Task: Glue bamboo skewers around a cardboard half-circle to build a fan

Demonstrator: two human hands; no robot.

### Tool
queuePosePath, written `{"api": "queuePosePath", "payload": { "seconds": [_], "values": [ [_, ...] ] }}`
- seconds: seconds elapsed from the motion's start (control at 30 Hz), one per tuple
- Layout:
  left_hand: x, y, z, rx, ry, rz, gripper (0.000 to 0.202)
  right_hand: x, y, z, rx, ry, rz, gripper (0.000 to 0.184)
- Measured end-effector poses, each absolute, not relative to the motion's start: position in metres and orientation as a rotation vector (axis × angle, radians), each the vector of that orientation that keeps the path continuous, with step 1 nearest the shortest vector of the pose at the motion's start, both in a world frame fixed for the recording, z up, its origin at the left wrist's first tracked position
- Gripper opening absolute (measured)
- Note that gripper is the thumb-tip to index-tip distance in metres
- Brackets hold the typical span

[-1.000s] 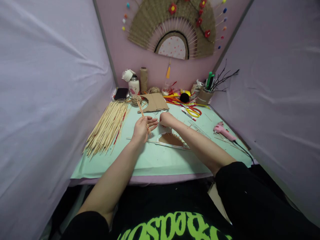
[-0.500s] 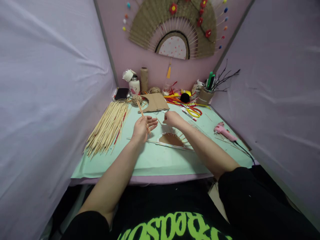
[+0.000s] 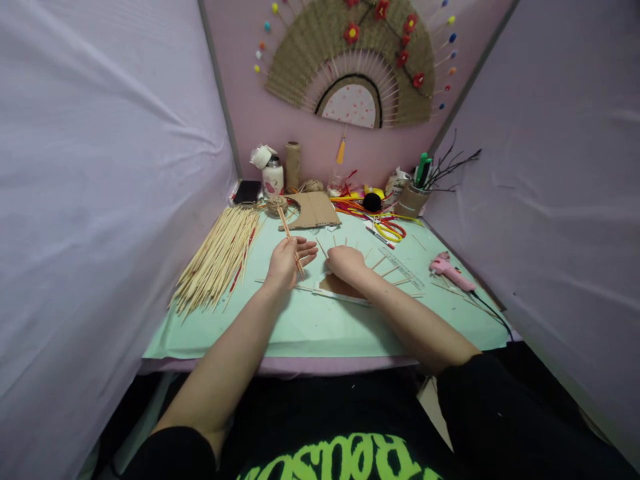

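My left hand (image 3: 287, 260) holds a few thin wooden sticks (image 3: 286, 230) against its palm with the thumb; its other fingers reach out to the right. Closed in a pinch, my right hand (image 3: 346, 263) is over the half-round cardboard piece (image 3: 340, 288) with a white edge. A single wooden stick (image 3: 321, 247) slants up from its fingertips; the stick's lower end is hidden. Several more sticks (image 3: 379, 263) fan out from the cardboard's curved edge. My right hand and forearm cover much of that piece.
A large pile of sticks (image 3: 215, 257) lies at left. Cut cardboard (image 3: 316, 210), twine (image 3: 277, 207) and scissors (image 3: 390, 231) are at the back. A clear ruler (image 3: 404, 267) and a pink glue gun (image 3: 451, 272) with a cord lie right. A decorated fan (image 3: 295, 60) hangs behind.
My right hand has come down and slightly nearer to me, onto the half-round cardboard, with the stick. My left hand keeps its sticks. The camera view has tilted slightly upward.
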State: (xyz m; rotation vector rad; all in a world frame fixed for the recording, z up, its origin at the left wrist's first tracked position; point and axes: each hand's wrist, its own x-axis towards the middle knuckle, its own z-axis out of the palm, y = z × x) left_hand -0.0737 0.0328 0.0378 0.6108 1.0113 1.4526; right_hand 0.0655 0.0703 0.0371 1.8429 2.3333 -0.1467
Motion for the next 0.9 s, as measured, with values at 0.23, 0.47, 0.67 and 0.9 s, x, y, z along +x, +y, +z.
{"api": "queuePosePath", "payload": {
  "seconds": [0.23,0.47,0.67,0.9],
  "values": [
    [-0.075,0.035,0.033,0.633,0.994,1.457,0.015,0.067,0.075,0.032,1.84,2.325,-0.14,0.037],
    [-0.074,0.035,0.032,0.632,1.005,1.439,0.021,0.068,0.073,0.035,1.84,2.336,-0.144,0.038],
    [-0.072,0.034,0.029,0.655,1.056,1.3,0.02,0.066,0.068,0.039,1.861,2.336,-0.151,0.036],
    [-0.072,0.035,0.024,0.679,1.085,1.207,0.019,0.089,0.061,0.059,2.041,2.343,-0.063,0.043]
  ]
}}
